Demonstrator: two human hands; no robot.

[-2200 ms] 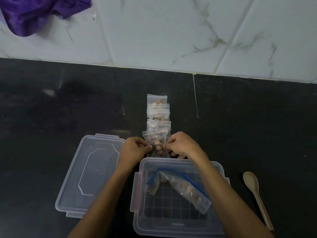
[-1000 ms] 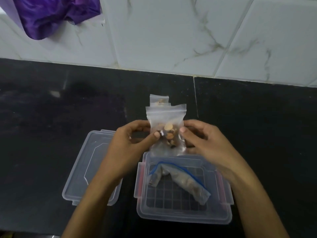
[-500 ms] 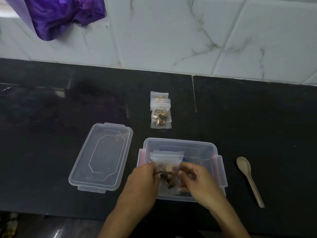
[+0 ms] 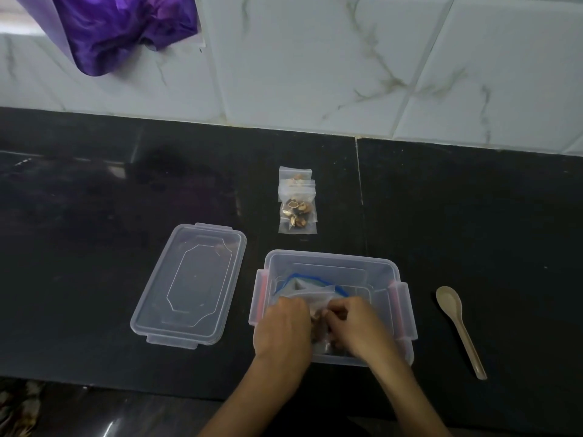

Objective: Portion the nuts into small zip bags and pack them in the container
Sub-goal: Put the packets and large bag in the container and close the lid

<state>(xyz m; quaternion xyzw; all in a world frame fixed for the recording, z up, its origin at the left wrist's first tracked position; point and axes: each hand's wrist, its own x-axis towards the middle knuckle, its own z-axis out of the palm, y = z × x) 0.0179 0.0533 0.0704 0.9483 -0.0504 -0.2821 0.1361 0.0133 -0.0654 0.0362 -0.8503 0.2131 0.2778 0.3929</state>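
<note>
Both hands reach into the clear plastic container (image 4: 331, 260) at the front of the black counter. My left hand (image 4: 284, 329) and my right hand (image 4: 356, 326) hold a small stack of clear zip bags of nuts (image 4: 318, 313) between them, low inside the container. A larger zip bag with a blue seal (image 4: 303, 279) lies in the container behind the stack, partly hidden. Further back on the counter lie a few more small zip bags of nuts (image 4: 297, 203), overlapping in a short row.
The container's clear lid (image 4: 192, 282) lies flat to the left. A beige spoon (image 4: 457, 326) rests on the counter to the right. A purple cloth (image 4: 123, 29) hangs on the white tiled wall behind. The counter's front edge runs just below the container.
My hands picked up part of the bag row from the counter, carried it toward me and lowered it into the container. Fewer bags lie on the counter now.
</note>
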